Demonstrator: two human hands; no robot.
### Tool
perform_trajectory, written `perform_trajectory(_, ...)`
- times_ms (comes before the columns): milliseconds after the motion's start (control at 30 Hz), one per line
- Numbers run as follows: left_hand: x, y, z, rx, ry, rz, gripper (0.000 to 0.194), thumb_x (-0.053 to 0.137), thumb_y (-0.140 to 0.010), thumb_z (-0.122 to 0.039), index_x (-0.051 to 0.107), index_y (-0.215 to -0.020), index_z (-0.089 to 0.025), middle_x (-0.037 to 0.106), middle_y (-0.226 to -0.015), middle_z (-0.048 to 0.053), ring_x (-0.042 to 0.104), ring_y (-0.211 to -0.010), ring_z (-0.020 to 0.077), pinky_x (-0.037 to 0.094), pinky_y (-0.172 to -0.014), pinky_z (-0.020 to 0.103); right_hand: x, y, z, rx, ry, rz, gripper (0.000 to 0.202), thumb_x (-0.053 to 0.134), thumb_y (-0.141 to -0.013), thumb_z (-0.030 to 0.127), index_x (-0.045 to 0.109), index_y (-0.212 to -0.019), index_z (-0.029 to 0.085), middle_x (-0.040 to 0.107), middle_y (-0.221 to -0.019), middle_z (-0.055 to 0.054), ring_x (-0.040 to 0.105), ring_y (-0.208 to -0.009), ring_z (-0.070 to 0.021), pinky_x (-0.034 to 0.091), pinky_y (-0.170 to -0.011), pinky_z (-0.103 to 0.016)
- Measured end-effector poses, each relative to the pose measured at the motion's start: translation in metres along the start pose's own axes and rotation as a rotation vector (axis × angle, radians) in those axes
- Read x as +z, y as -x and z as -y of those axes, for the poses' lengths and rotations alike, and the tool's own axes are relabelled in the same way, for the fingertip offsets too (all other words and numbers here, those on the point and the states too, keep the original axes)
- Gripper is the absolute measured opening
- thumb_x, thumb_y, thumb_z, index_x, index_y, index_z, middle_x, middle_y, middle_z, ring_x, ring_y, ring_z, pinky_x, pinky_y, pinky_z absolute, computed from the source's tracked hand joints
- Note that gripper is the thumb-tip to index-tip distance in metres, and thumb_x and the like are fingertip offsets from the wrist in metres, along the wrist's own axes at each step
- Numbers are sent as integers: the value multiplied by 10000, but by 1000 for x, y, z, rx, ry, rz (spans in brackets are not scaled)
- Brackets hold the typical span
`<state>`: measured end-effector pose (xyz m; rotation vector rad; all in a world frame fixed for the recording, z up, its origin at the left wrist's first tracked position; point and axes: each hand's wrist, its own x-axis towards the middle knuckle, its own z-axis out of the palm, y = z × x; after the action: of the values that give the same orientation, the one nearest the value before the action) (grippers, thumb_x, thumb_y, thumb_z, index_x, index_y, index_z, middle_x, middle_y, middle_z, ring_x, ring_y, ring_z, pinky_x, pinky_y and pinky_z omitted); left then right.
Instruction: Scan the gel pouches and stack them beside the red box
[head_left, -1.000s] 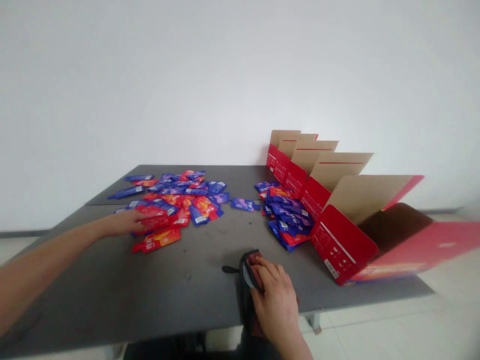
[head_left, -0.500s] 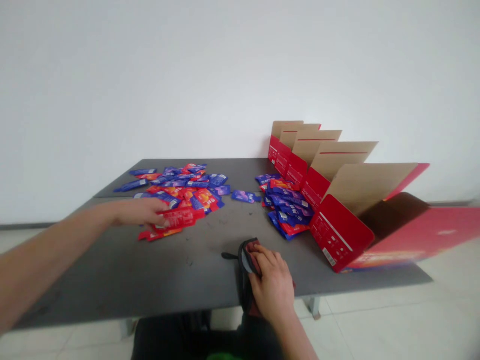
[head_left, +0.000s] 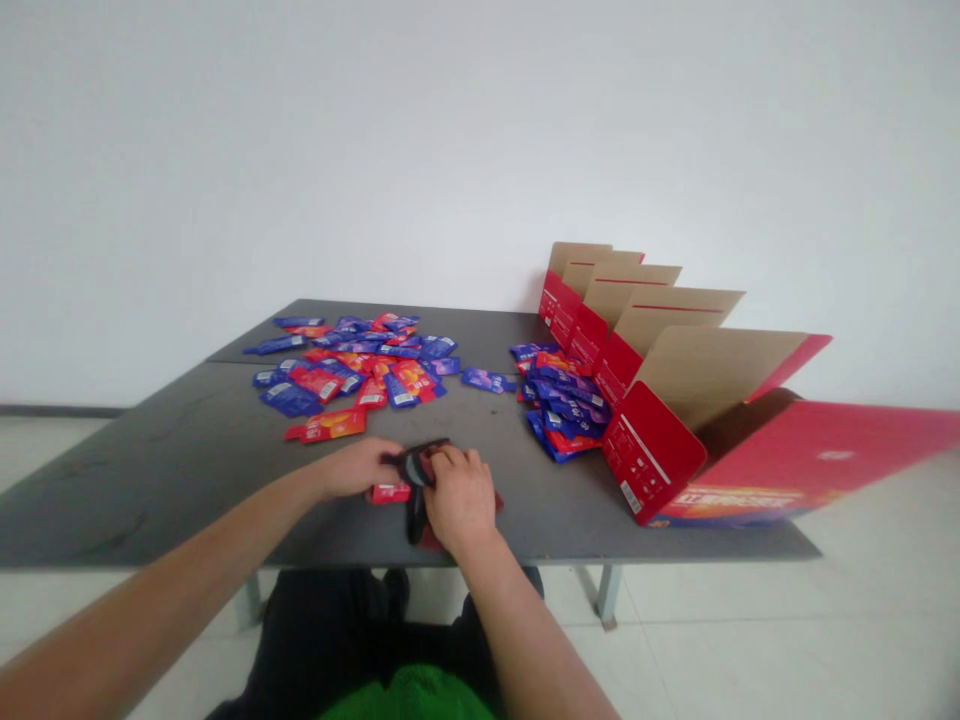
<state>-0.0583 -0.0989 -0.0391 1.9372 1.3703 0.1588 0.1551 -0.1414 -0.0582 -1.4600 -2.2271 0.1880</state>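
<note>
My right hand [head_left: 461, 498] is closed around a dark red pouch with black edging [head_left: 415, 500], near the front edge of the table. The pouch's mouth and a grey patch face left. Right beside it, my left hand [head_left: 366, 467] has its fingers bent at the pouch's left edge. A red packet [head_left: 390, 494] shows below those fingers, partly covered by the hand and the pouch. Behind my left hand, an orange-red packet [head_left: 330, 425] lies flat on the table. My left fingertips are partly hidden.
A spread of blue and red packets [head_left: 360, 350] lies at the back left of the grey table [head_left: 225, 450]. A lone blue packet [head_left: 486, 380] sits mid-table. Another heap [head_left: 566, 405] rests against a row of open red cartons [head_left: 652, 450] on the right.
My left hand has come from the packet spread toward the pouch, bringing a red packet with it. The pouch and my right hand now sit further left in the view, which has shifted.
</note>
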Motion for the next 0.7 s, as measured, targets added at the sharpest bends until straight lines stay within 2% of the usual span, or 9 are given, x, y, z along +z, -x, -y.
perform_trajectory(67, 7, 6, 10, -9, 70, -83, 392, 624, -861, -521, 726, -1057, -198, 751, -842, 10, 689, -748, 233, 516, -650, 290, -5, -5, -16, 97, 63, 3, 261, 474, -1061, 331, 698, -1123, 211, 698, -1181, -97, 551, -1064, -282, 443, -866, -417)
perform_trajectory(133, 15, 12, 19, 25, 86, -166, 373, 640, -865, -481, 723, -1109, -212, 778, -953, 21, 714, -858, 247, 537, -761, 306, -16, -9, -29, 177, 112, 9, 292, 453, -1069, 324, 710, -1090, 187, 696, -1145, -135, 553, -1057, -293, 440, -854, -428)
perform_trajectory(200, 21, 16, 24, 49, 78, -239, 350, 644, -868, -449, 726, -1122, -222, 787, -1046, 30, 718, -953, 262, 534, -866, 325, -27, -11, -29, 217, 115, -19, 251, 493, -1043, 283, 714, -1094, 177, 692, -1157, -150, 550, -1052, -290, 442, -866, -430)
perform_trajectory(300, 28, 16, 25, 56, 86, -303, 348, 628, -871, -426, 734, -1136, -226, 788, -1047, 31, 714, -986, 284, 536, -915, 351, -28, -11, -3, 71, 42, -95, 199, 572, -1000, 280, 692, -1145, 214, 663, -1297, -92, 532, -1104, -271, 445, -917, -413)
perform_trajectory(367, 31, 14, 24, 95, 109, -346, 348, 593, -881, -392, 735, -1149, -221, 784, -1071, 40, 700, -1038, 295, 531, -960, 369, -16, -8, 17, -89, -10, -75, 202, 608, -990, 320, 673, -1166, 247, 643, -1355, -40, 521, -1140, -259, 445, -935, -400)
perform_trajectory(433, 34, 15, 21, 123, 110, -380, 343, 585, -877, -361, 734, -1151, -219, 776, -1118, 54, 685, -1077, 296, 519, -1005, 382, -3, -6, 24, -134, -28, -16, 204, 613, -994, 332, 668, -1175, 256, 651, -1344, -28, 527, -1136, -252, 448, -924, -392)
perform_trajectory(533, 39, 20, 17, 110, 61, -389, 367, 629, -863, -350, 715, -1200, -232, 758, -1189, 64, 679, -1091, 292, 513, -1019, 389, 2, -8, 3, 8, 40, 16, 197, 553, -1027, 304, 691, -1141, 221, 680, -1278, -75, 544, -1096, -270, 449, -890, -410)
perform_trajectory(633, 45, 27, 14, 108, 21, -400, 448, 643, -871, -341, 668, -1310, -255, 718, -1314, 72, 651, -1181, 301, 486, -1066, 396, -14, -14, -20, 141, 122, 5, 233, 507, -1036, 256, 714, -1113, 183, 703, -1195, -118, 554, -1059, -293, 446, -881, -435)
perform_trajectory(700, 47, 30, 13, 124, 6, -394, 459, 641, -876, -333, 661, -1329, -265, 705, -1343, 71, 637, -1213, 308, 474, -1086, 398, -24, -14, -17, 128, 92, -37, 231, 530, -1017, 227, 710, -1154, 182, 695, -1231, -111, 551, -1075, -281, 445, -922, -426)
